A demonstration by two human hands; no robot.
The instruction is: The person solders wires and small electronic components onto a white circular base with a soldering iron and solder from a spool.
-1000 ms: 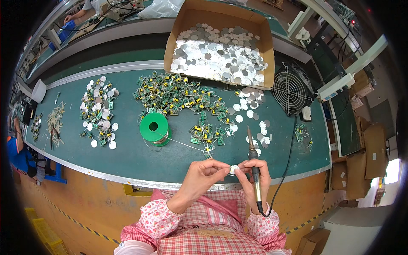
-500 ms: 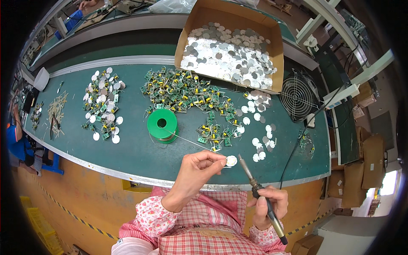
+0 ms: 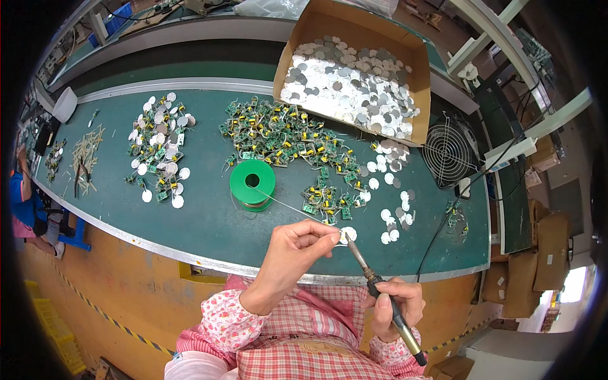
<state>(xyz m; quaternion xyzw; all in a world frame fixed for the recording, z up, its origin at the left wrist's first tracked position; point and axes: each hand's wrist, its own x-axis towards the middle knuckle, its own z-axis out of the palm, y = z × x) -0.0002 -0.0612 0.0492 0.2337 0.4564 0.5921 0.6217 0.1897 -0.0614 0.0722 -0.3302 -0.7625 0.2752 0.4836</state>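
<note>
My left hand (image 3: 286, 256) is closed in a pinch on a thin strand of solder wire (image 3: 292, 207). The strand runs from a green spool (image 3: 268, 183) standing on the bench. Just past those fingertips is a round white disc (image 3: 352, 232); whether the fingers touch it I cannot tell. My right hand (image 3: 403, 308) grips a soldering iron (image 3: 359, 256) by its dark handle, the metal tip meeting the disc. Behind the hands lies a small group of green circuit boards with yellow parts (image 3: 326, 201), beside loose white and grey discs (image 3: 394, 235).
A cardboard box (image 3: 421, 114) of discs stands at the back. Larger heaps of circuit boards (image 3: 278, 133) and boards with discs (image 3: 161, 149) cover the bench (image 3: 209, 228). A round fan grille (image 3: 451, 151) and a black cable (image 3: 437, 231) are on the right. Pliers (image 3: 78, 180) lie far left.
The iron's tip has moved left and now meets the white disc, where before it was a little apart. My left hand keeps its pinch. The bench has shifted slightly in view.
</note>
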